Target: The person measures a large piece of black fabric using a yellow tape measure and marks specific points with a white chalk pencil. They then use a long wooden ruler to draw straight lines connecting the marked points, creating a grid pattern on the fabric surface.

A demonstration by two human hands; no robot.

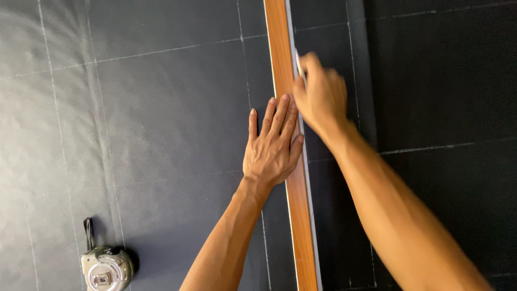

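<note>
Wooden straightedge [291, 161] runs 12-to-6 across dark marked sheet [161, 118]; left hand [272, 148] flat, pinning it; right hand [320, 94] clenched around a white marker [298, 62], line partway toward 12; tape measure [105, 267] at 7.

Orange-brown wood-grain strip [291, 161]; dark grey, white-lined sheet [161, 108].

A tape measure [106, 268] with a metallic case lies at the lower left, its dark wrist strap extending upward. It rests on dark grey textured sheet material [161, 108], which is marked with thin pale grid lines and covers the whole view.
</note>
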